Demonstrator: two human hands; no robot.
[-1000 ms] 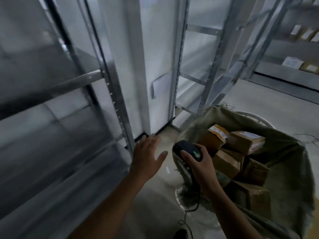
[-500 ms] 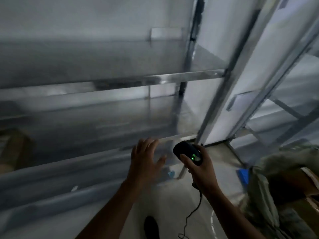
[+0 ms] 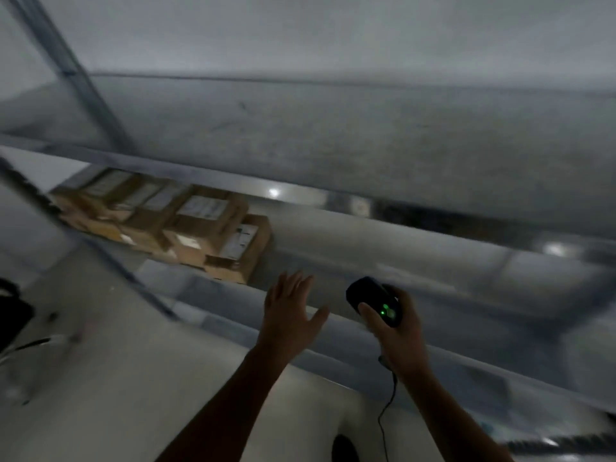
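Low in the frame's centre, the right hand point(image 3: 401, 331) grips a corded barcode scanner point(image 3: 375, 301) while the left hand point(image 3: 289, 311), fingers spread and empty, hovers below labelled cardboard boxes point(image 3: 186, 228) shelved centre-left, likely next to scan.

- Left hand point(image 3: 288, 316): held out with nothing in it, fingers straight and slightly spread, thumb out to the side, forearm reaching up from below.
- Right hand point(image 3: 401, 338): fingers curled round a black scanner point(image 3: 373, 300), thumb against it, forearm raised beside the left.
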